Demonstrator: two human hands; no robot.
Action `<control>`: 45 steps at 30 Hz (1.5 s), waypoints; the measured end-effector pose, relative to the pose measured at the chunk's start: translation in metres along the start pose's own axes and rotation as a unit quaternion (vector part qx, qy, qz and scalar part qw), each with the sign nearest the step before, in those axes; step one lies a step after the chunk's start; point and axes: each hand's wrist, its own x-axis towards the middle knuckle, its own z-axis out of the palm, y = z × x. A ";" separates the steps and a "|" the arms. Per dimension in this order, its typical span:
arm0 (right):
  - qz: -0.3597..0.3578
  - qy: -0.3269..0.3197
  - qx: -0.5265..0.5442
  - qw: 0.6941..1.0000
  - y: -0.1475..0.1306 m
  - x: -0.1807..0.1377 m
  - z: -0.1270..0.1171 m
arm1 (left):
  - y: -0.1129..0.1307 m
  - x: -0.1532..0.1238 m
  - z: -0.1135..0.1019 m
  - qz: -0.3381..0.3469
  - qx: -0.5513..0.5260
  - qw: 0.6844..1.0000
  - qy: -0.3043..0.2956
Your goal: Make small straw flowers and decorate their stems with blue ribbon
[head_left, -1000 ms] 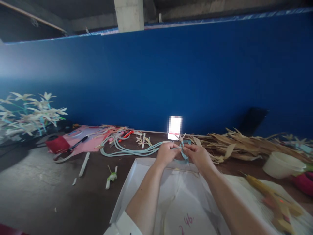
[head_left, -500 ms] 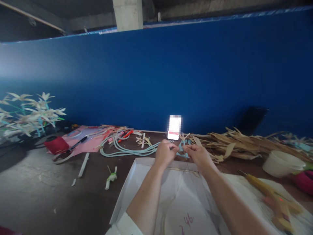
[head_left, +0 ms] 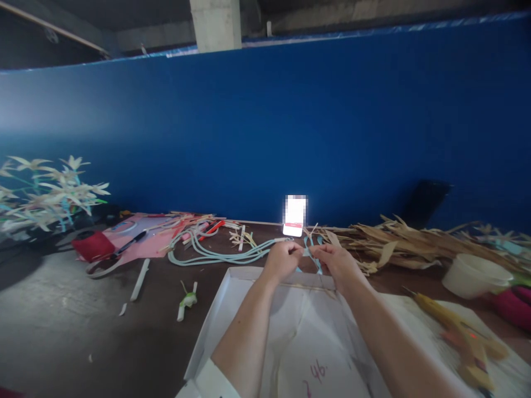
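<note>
My left hand (head_left: 282, 261) and my right hand (head_left: 337, 264) are held close together above the far edge of a shallow white box (head_left: 215, 326). Both pinch a small piece made of light blue strip and pale straw (head_left: 310, 250) between the fingertips. The blue loops stick up and hang down between the two hands. A long bundle of light blue strips (head_left: 215, 255) trails off to the left across the table. My forearms lie over the box, which holds white paper with pink writing (head_left: 317, 371).
A pile of dry straw leaves (head_left: 406, 240) lies to the right, with a white bowl (head_left: 470, 275) and a glue gun (head_left: 460, 340) nearer. A lit phone (head_left: 295, 215) leans on the blue wall. Pink sheet, pen and red pouch (head_left: 89, 246) lie left, beside straw flowers (head_left: 45, 193).
The hands stay almost in place while the fingers work the blue strip; its loop has drawn tighter and now stands more upright between them.
</note>
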 end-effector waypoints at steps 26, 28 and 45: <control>0.107 -0.093 0.138 0.980 -0.010 -0.005 0.000 | 0.002 0.000 -0.002 -0.035 -0.096 0.993 -0.055; 0.112 -0.093 0.165 0.975 -0.012 -0.006 0.001 | 0.001 -0.001 -0.001 -0.037 -0.110 0.991 -0.059; 0.092 -0.115 0.276 0.950 -0.004 -0.005 0.003 | 0.020 -0.004 0.013 -0.061 -0.133 0.989 0.017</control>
